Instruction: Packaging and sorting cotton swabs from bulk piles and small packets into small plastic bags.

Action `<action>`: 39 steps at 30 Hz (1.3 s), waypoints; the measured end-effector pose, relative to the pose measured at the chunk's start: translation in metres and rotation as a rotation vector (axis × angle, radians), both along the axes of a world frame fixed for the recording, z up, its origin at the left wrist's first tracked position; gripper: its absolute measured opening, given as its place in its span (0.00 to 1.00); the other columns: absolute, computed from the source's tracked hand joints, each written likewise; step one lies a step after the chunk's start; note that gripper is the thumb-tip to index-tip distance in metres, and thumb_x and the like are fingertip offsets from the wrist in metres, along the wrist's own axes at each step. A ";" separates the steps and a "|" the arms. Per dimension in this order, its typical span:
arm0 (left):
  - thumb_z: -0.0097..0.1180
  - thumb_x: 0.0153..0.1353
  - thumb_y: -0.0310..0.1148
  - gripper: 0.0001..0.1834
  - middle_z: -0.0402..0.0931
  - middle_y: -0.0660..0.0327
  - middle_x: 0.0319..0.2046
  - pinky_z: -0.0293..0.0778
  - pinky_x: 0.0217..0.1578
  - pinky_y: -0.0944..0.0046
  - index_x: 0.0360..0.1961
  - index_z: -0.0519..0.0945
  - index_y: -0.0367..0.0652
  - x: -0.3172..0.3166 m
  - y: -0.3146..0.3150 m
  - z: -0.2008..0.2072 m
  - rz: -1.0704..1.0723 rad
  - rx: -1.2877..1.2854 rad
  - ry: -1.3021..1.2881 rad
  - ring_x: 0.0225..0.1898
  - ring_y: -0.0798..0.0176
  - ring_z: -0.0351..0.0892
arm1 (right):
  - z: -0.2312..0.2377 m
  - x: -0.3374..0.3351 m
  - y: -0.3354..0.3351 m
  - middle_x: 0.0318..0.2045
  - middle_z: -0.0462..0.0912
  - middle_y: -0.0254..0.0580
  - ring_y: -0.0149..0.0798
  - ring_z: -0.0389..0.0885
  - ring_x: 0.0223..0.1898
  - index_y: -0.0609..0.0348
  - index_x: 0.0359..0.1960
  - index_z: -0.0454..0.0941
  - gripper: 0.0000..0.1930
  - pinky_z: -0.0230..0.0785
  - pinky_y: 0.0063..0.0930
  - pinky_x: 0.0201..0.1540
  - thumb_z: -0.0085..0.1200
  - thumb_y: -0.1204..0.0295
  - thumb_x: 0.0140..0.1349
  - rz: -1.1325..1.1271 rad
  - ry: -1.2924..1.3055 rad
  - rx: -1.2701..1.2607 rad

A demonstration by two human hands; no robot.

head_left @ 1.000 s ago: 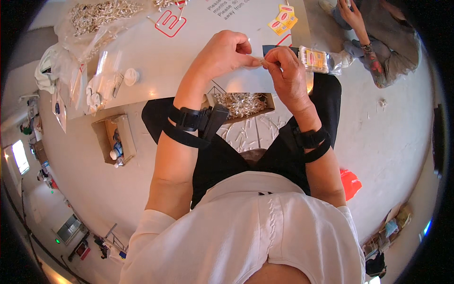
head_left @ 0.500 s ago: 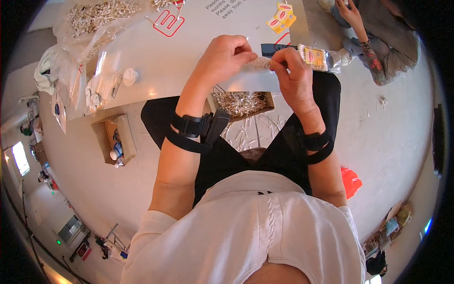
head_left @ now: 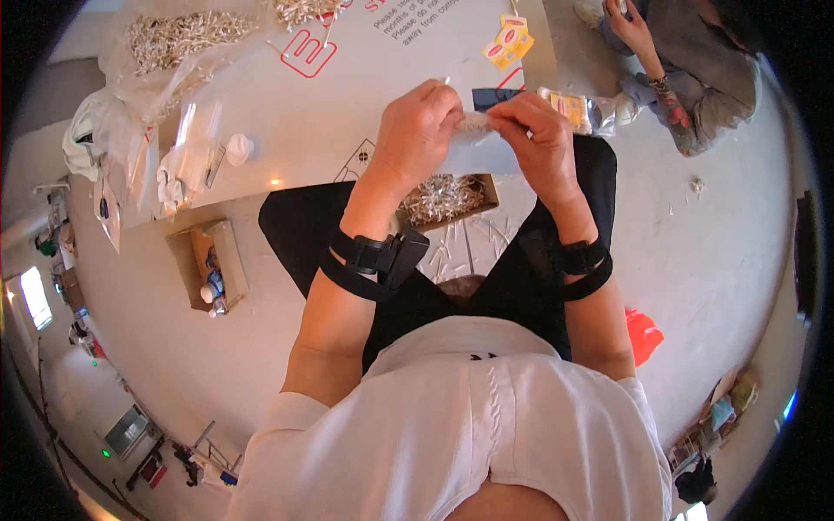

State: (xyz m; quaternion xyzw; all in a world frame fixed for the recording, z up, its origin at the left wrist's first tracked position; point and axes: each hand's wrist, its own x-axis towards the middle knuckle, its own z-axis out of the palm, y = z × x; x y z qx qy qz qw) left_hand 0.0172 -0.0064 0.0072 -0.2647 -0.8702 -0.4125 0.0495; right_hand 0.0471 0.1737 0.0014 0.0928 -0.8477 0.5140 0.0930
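Over the near edge of the table, my left hand and my right hand pinch a small clear plastic bag from either side. Whitish contents show faintly through it; the fingers partly hide it. Just past my right hand lies a packet of cotton swabs with a yellow label. Several yellow cards rest farther back on the table. Below my hands, a cardboard box holds many loose cotton swabs.
A large clear bag of cotton swabs lies at the back left, with a small white cup-like piece nearer. On the floor stand a carton with bottles and a red bag. Another person's arm is at upper right.
My left hand has shifted right and slightly down, closer to my right hand. The bag between them appears more bunched. My view has shifted slightly.
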 end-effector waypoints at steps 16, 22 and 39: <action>0.60 0.52 0.23 0.05 0.74 0.66 0.19 0.65 0.19 0.75 0.25 0.74 0.38 0.034 0.021 -0.027 0.262 0.327 -0.085 0.19 0.76 0.68 | -0.020 0.027 -0.020 0.21 0.71 0.32 0.24 0.68 0.22 0.64 0.25 0.74 0.05 0.63 0.18 0.24 0.58 0.79 0.52 -0.183 -0.314 -0.451; 0.61 0.48 0.22 0.08 0.72 0.66 0.18 0.65 0.18 0.75 0.23 0.73 0.39 0.040 0.021 -0.016 0.271 0.509 -0.696 0.17 0.76 0.68 | -0.023 0.033 -0.015 0.21 0.72 0.33 0.24 0.69 0.23 0.64 0.24 0.73 0.07 0.64 0.19 0.26 0.60 0.77 0.50 -0.172 -0.334 -0.337; 0.57 0.48 0.17 0.04 0.71 0.61 0.24 0.69 0.23 0.69 0.25 0.75 0.34 0.031 0.003 -0.015 0.092 0.218 -0.215 0.23 0.66 0.73 | -0.003 0.028 -0.007 0.25 0.73 0.44 0.43 0.75 0.27 0.64 0.25 0.73 0.04 0.68 0.31 0.29 0.56 0.82 0.48 -0.032 -0.062 -0.063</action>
